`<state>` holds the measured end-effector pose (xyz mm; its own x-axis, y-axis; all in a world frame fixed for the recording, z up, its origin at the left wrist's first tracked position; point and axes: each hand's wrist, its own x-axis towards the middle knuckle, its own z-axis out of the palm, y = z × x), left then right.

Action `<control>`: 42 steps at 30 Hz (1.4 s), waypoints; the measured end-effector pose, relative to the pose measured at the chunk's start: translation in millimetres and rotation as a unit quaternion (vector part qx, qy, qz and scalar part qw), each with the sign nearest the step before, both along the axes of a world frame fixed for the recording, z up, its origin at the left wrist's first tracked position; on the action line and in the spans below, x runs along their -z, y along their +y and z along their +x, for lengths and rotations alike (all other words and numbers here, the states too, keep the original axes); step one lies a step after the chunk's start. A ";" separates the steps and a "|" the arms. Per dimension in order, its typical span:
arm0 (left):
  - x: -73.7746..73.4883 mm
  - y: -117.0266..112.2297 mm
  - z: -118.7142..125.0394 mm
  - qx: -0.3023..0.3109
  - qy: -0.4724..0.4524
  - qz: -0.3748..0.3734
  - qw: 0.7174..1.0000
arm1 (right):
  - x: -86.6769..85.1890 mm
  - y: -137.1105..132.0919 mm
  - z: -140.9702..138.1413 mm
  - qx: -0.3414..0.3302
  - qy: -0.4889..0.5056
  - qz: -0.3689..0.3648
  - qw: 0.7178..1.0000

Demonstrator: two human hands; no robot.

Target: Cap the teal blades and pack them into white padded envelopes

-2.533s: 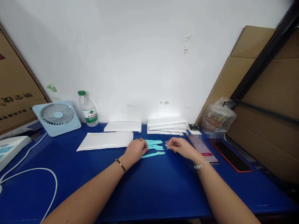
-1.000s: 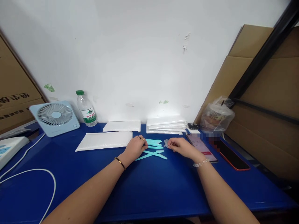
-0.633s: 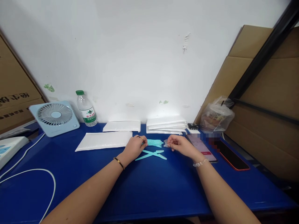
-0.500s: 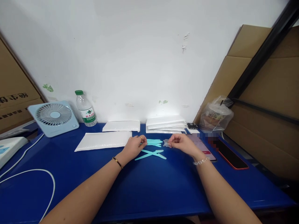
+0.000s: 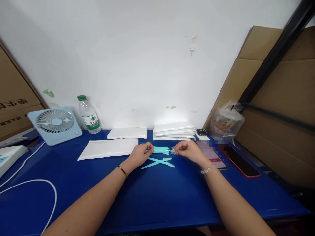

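My left hand (image 5: 140,154) is closed in a pinch at the left end of a bunch of slim turquoise eyebrow razors (image 5: 161,150). Its fingertips cover the handle ends, so I cannot tell how many it grips. My right hand (image 5: 189,151) has thumb and forefinger pinched on a small translucent plastic cap (image 5: 173,150), among a few similar pieces just right of the bunch. Nearer to me, two more turquoise razors (image 5: 160,162) lie crossed on the blue table (image 5: 157,196).
White padded mailers lie left (image 5: 108,149) and at the back, with a stack (image 5: 173,130) by the wall. A blue fan (image 5: 56,124) and water bottle (image 5: 90,116) stand left. Two phones (image 5: 242,160) and a bagged drink cup (image 5: 226,123) are right.
The whole view has shifted slightly. My right hand has moved a little left, over the translucent pieces, covering more of them. My left hand stays at the razor bunch.
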<state>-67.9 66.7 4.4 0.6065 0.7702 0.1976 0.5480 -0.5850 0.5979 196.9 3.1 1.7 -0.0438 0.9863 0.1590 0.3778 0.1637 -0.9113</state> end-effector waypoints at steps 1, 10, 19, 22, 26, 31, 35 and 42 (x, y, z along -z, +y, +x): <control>-0.2 -0.4 0.5 0.003 0.001 -0.001 1.000 | -0.3 -0.2 -1.8 -0.003 -0.006 0.002 1.000; -1.5 -13.2 5.5 0.023 0.012 -0.043 0.999 | -3.3 -6.8 -22.7 -0.076 -0.016 -0.012 0.997; 2.3 -8.4 2.6 -0.018 0.091 0.120 0.988 | -12.7 -7.3 10.4 0.012 -0.215 0.062 0.975; 7.4 -3.7 1.4 -0.034 0.109 0.133 0.985 | -5.9 -3.5 19.6 0.013 -0.290 0.052 0.956; 9.7 -0.8 1.5 -0.029 0.109 0.107 0.988 | 3.7 1.1 19.1 -0.005 -0.314 0.052 0.948; 8.5 0.6 2.8 -0.028 0.100 0.071 0.992 | -0.5 -0.4 15.5 -0.002 -0.305 0.047 0.951; 6.9 1.0 2.8 -0.028 0.090 0.064 0.994 | -9.4 -5.5 9.8 0.010 -0.244 0.021 0.970; 3.5 3.1 0.5 -0.048 0.043 0.015 0.998 | -15.3 -6.4 -0.2 0.016 -0.083 0.029 0.996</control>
